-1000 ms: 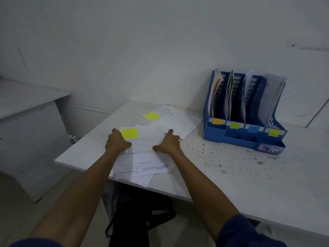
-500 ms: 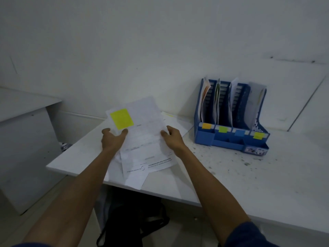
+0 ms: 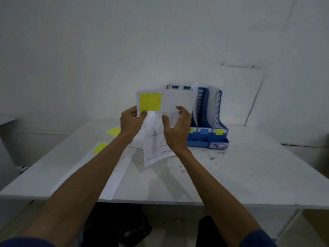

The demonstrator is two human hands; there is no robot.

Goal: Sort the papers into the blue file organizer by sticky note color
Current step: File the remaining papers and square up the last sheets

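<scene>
While both hands lay on the pile on the table (image 3: 240, 175) a second ago, they have now lifted one sheet (image 3: 176, 102) clear of it and raised it to chest height, directly in front of the blue file organizer (image 3: 207, 139). The sheet hides the organizer's left slots. Its upper half faces the camera and shows a large yellow sticky note (image 3: 150, 102) in the top left corner; its lower half bends and hangs down toward the table.

This looks like the checking step: the colour is now readable, and the sheet is already near the slots. The note seems to match the yellow label (image 3: 219, 132) at the organizer's far right end, though the dim light makes yellow and green hard to separate. That slot already holds paper.

The left hand (image 3: 131, 123) grips the sheet's left edge, its thumb (image 3: 143, 114) pressed on the front at the sticky note's lower corner, fingers curled behind. The right hand (image 3: 178, 130) holds the sheet near its middle more loosely: thumb in front, fingers (image 3: 182, 110) spread and hooked over the bend, so the pinch is light rather than tight.

More loose papers (image 3: 89, 166) with yellow notes remain flat on the table's left side, waiting to be sorted.
</scene>
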